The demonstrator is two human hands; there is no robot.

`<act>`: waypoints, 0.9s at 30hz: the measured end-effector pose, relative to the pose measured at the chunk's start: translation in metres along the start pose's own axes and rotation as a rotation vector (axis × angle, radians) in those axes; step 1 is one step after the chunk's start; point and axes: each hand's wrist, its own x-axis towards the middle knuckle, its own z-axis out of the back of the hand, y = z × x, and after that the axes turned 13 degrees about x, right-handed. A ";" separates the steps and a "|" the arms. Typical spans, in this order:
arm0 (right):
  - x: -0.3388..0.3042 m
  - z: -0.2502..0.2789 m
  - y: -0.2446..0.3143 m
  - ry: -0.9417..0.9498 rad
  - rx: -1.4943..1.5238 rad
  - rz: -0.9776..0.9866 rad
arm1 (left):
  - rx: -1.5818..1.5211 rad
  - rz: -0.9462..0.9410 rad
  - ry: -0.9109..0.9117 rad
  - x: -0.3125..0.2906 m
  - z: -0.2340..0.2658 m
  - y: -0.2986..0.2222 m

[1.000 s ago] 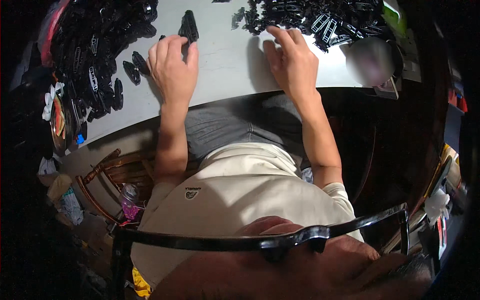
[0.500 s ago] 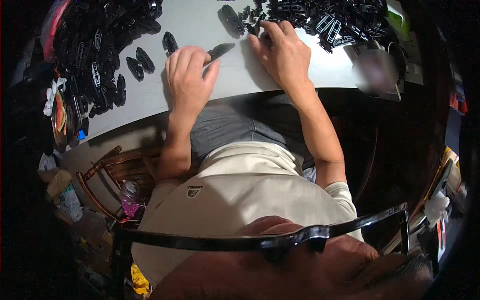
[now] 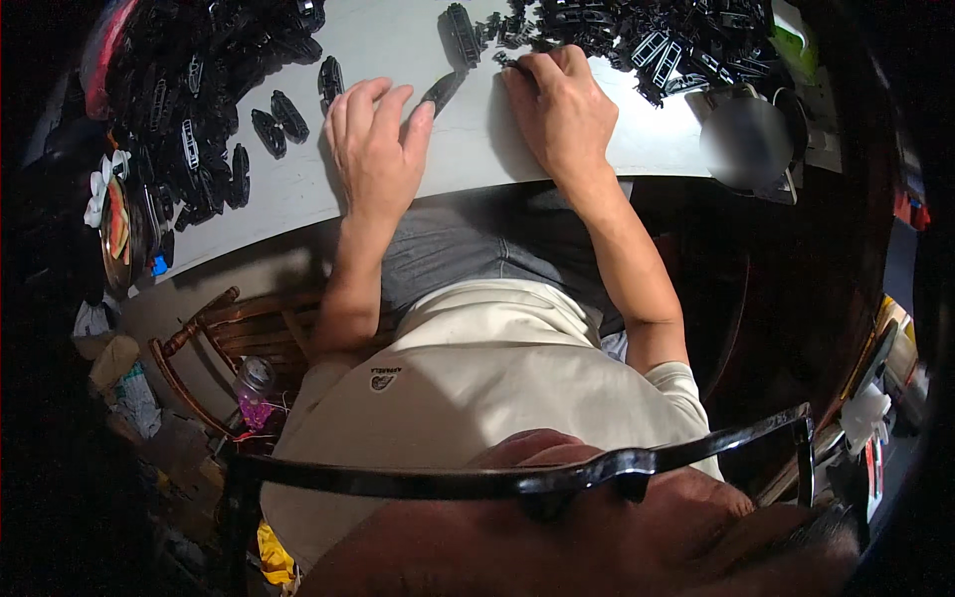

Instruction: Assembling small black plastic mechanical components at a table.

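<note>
My left hand [image 3: 376,149] is over the white table with its fingers apart. Just beyond its thumb is a long black plastic part [image 3: 447,90], pointed at one end. My right hand [image 3: 565,114] has its fingers bent together in a pinch over a small black plastic piece [image 3: 509,63], mostly hidden by the fingertips. Between the hands and farther away, a ribbed oval black part [image 3: 461,36] stands beside scattered small pieces. Close to the left fingers is another slim black part [image 3: 330,82].
A large heap of long black parts [image 3: 189,80] covers the table's left side; a few lie loose [image 3: 288,117] beside it. Small black pieces [image 3: 597,25] are piled at the far right, near a round object [image 3: 744,139]. A wooden chair [image 3: 214,328] stands at lower left.
My left fingers have spread, and the long black part now angles more steeply beside the thumb. My right fingers have drawn slightly nearer and closed. The ribbed oval part has turned more upright.
</note>
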 end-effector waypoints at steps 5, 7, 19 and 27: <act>-0.010 0.004 -0.007 -0.068 0.155 0.030 | -0.028 -0.070 0.037 0.001 0.003 -0.006; -0.013 0.006 -0.009 -0.131 0.300 0.050 | -0.044 -0.105 0.056 0.000 0.002 -0.011; -0.017 0.051 0.009 0.209 1.655 -0.934 | -0.384 -0.063 -0.005 -0.002 0.011 -0.022; -0.018 0.045 0.000 0.288 1.798 -0.997 | -0.448 -0.073 -0.011 0.008 0.019 -0.033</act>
